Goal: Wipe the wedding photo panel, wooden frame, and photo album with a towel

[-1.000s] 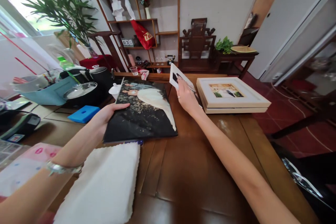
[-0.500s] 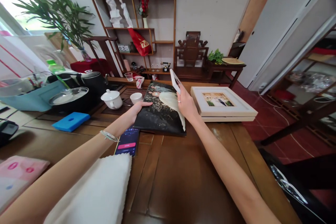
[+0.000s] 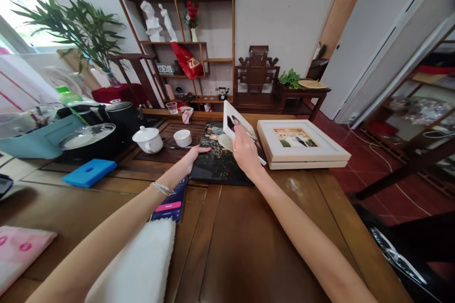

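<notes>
My left grip holds a face-up dark photo panel by its left edge, thumb on top, over the tabletop. My right grip clasps a white-edged photo panel slanted above it, the long axis running from a raised far-left end to the near right, beside stacked frames. Whether the panels touch, I cannot tell.

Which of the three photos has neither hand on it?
The pale-framed photo, furthest right of the three; the left hand is on the dark photo, and the right hand holds the white-edged photo.
</notes>
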Available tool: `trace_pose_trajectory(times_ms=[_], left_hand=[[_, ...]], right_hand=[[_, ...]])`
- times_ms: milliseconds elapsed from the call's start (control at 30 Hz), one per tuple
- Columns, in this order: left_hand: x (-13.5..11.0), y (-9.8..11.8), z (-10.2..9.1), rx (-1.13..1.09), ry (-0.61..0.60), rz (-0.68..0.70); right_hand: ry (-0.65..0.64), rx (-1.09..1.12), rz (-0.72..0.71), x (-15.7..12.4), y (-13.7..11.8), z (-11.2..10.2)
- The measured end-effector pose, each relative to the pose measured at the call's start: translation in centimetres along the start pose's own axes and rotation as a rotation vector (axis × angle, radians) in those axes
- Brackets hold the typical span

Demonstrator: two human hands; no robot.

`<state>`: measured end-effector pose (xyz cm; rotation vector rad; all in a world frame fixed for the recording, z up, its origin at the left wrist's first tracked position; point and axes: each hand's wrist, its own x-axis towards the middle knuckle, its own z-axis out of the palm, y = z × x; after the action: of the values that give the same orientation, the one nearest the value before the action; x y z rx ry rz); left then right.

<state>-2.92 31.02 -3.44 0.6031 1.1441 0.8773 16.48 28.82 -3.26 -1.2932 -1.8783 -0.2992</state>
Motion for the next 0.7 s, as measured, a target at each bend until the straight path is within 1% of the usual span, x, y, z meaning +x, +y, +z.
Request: trace_pose_trajectory(times_ms=[67, 133, 300, 467, 567, 700], left_hand=[[0.6, -0.1, 0.0, 0.049, -0.008, 0.011], [1.4, -0.1, 0.2, 0.077, -0.005, 0.052], [3.2, 0.4, 1.4, 0.094, -0.025, 0.143], [4.0, 0.9, 2.3, 0.14, -0.082, 0.181], [4.3, 0.6, 2.3, 0.207, -0.102, 0.195], [5.1, -0.1, 1.8, 0.289, -0.072, 0.254]], right_hand=[[-0.012, -0.042, 0.003, -0.3, -0.3, 0.2], [-0.054, -0.092, -0.009, -0.6, -0.6, 0.4], [-0.234, -0.231, -0.102, -1.8, -1.2, 1.2], [-0.292, -0.239, -0.182, -3.0, -1.6, 1.8], [-0.326, -0.236, -0.236, -3.5, -1.6, 1.9], [-0.37, -0.228, -0.291, -3.8, -1.2, 1.7]])
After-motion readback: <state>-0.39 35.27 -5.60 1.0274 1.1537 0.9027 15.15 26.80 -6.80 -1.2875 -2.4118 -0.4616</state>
